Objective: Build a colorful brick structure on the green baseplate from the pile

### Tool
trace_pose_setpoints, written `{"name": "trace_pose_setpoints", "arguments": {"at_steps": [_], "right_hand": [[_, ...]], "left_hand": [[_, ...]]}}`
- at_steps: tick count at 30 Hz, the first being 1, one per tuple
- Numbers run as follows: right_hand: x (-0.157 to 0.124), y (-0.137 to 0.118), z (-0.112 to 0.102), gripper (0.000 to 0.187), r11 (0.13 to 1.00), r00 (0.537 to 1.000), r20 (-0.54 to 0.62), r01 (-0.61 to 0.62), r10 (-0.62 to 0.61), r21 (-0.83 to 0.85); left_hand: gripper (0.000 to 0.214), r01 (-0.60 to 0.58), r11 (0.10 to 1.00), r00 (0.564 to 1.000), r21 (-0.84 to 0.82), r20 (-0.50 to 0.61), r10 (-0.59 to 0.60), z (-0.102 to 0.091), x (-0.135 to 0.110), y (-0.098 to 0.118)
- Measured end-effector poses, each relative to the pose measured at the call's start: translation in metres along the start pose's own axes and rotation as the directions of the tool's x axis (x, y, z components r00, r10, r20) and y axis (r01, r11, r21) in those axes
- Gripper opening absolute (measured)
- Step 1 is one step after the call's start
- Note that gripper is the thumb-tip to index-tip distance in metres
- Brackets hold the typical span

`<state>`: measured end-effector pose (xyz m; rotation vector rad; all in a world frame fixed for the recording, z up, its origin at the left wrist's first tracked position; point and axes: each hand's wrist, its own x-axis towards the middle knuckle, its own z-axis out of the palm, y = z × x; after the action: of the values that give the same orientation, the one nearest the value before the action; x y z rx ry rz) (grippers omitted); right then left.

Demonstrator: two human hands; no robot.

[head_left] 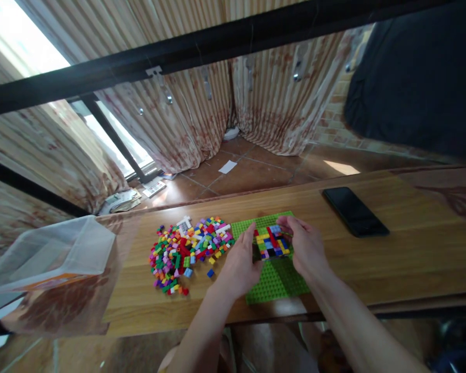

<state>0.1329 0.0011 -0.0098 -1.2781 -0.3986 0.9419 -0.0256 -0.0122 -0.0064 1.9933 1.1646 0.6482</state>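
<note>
A small multicoloured block of joined toy bricks (271, 245) is between my two hands, over a green studded baseplate (274, 287). A red brick lies slanted across its upper face. My left hand (241, 263) grips the block's left side, thumb near its lower corner and fingers pointing away from me. At the right edge, my right hand (305, 244) holds the block with curled fingers; some fingertips are hidden behind it. Whether the block's underside touches the baseplate I cannot tell. Left of the baseplate spreads a pile of loose toy bricks (196, 243) in many colours.
The wooden table (373, 264) carries a black phone (355, 211) at the right. A translucent plastic bin (68, 251) stands at the left end. A dark horizontal bar (217, 44) crosses above, in front of patterned curtains (171, 124). Papers (122, 201) lie on the floor beyond.
</note>
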Motion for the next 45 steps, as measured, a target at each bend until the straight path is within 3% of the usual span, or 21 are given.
{"name": "trace_pose_setpoints", "arguments": {"at_steps": [6, 12, 18, 25, 32, 40, 45], "right_hand": [[-0.001, 0.002, 0.000, 0.016, 1.000, 1.000, 0.009, -0.008, 0.008, 0.007], [0.000, 0.003, -0.001, 0.014, 1.000, 1.000, 0.004, -0.020, 0.020, 0.006], [0.000, 0.003, 0.000, 0.015, 1.000, 1.000, 0.002, -0.021, 0.021, 0.006], [0.000, 0.002, -0.001, 0.018, 1.000, 1.000, 0.002, -0.001, 0.001, -0.013], [-0.001, 0.002, -0.001, 0.018, 1.000, 1.000, 0.023, 0.016, -0.015, -0.026], [0.000, 0.001, -0.001, 0.017, 1.000, 1.000, 0.002, -0.002, 0.002, -0.023], [0.000, 0.002, -0.001, 0.019, 0.999, 1.000, 0.008, -0.001, 0.002, -0.033]], "left_hand": [[0.076, 0.042, 0.999, 0.999, -0.023, -0.019, -0.042, -0.011, 0.000, 0.002], [0.045, 0.154, 0.978, 0.968, 0.138, -0.220, -0.121, -0.028, 0.002, 0.002], [0.038, 0.308, 0.875, 0.911, 0.374, -0.381, -0.158, -0.045, 0.000, -0.005], [0.035, 0.418, 0.756, 0.884, 0.505, -0.418, -0.210, -0.059, -0.002, -0.011], [0.024, 0.404, 0.738, 0.906, 0.541, -0.349, -0.239, -0.059, -0.005, -0.014], [0.026, 0.419, 0.817, 0.887, 0.396, -0.370, -0.276, -0.069, -0.005, -0.014], [0.027, 0.298, 0.954, 0.887, -0.017, -0.363, -0.284, -0.070, -0.003, -0.025]]}}
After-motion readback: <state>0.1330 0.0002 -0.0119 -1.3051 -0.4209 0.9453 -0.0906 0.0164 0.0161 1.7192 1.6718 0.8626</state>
